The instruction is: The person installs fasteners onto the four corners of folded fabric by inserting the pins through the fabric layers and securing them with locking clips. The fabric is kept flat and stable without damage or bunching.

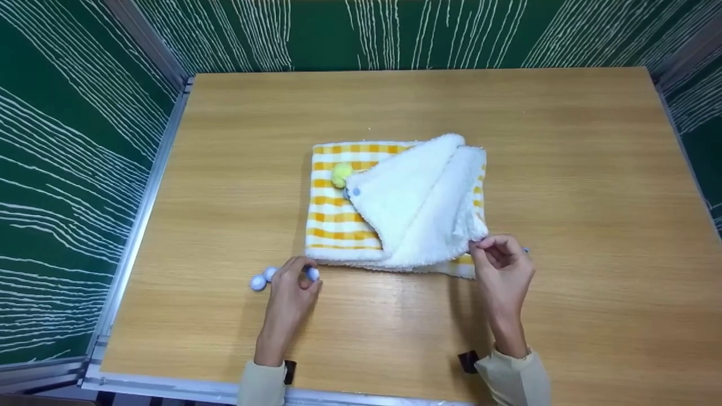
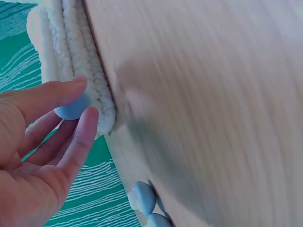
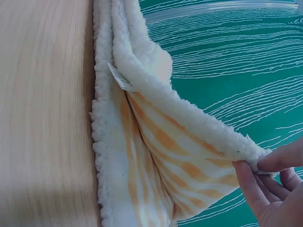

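Note:
A folded blanket [image 1: 338,225], yellow-and-white checked on one face and white fleece on the other, lies mid-table, its top layer turned back diagonally. My right hand [image 1: 505,270] pinches a fleecy corner [image 3: 251,153], lifting that layer so the checked underside shows in the right wrist view. At the near left corner, my left hand [image 1: 290,287] holds a light blue round piece [image 2: 73,108] between thumb and fingers, close against the layered fleece edge [image 2: 85,56]. Two similar blue balls [image 1: 258,282] sit on the table beside this hand.
A fuzzy yellow-green ball [image 1: 341,175] lies on the checked cloth, beside small blue round pieces [image 1: 356,192] at the folded tip. Another small blue bit [image 1: 526,249] shows just right of my right hand. Green walls with white lines border the wooden table [image 1: 592,169].

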Demonstrator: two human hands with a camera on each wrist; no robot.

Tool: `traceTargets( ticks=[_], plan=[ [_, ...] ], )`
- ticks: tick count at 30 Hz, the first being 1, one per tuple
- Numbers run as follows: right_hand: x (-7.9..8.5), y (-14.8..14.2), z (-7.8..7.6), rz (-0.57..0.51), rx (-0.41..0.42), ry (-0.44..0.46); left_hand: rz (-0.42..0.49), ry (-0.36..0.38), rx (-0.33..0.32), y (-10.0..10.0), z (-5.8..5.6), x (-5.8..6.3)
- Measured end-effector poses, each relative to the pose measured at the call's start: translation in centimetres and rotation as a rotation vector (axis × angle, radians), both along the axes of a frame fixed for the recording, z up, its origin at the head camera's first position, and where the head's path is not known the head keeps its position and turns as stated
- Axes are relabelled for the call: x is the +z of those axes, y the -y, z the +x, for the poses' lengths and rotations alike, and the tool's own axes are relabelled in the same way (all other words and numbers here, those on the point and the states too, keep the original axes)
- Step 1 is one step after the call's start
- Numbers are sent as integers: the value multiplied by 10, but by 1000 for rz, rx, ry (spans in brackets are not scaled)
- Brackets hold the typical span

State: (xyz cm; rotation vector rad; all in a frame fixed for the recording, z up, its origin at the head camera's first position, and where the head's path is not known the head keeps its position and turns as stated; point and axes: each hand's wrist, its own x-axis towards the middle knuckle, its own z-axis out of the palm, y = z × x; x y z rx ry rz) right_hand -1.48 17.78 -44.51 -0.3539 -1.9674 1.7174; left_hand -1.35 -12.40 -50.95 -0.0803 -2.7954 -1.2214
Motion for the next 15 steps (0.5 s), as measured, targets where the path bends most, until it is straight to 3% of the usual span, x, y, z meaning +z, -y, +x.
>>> traceTargets(
  ticks=[5, 9, 15],
  plan=[
    [-12, -4, -3, -2, 2, -7, 53, -9, 11, -2, 0, 6],
    [-23, -9, -4, 7, -4, 4, 76, -59, -13, -4, 0, 10],
    [-10, -5, -1, -9, 10, -19, 105, -123, -61, -10, -3, 15]
  ],
)
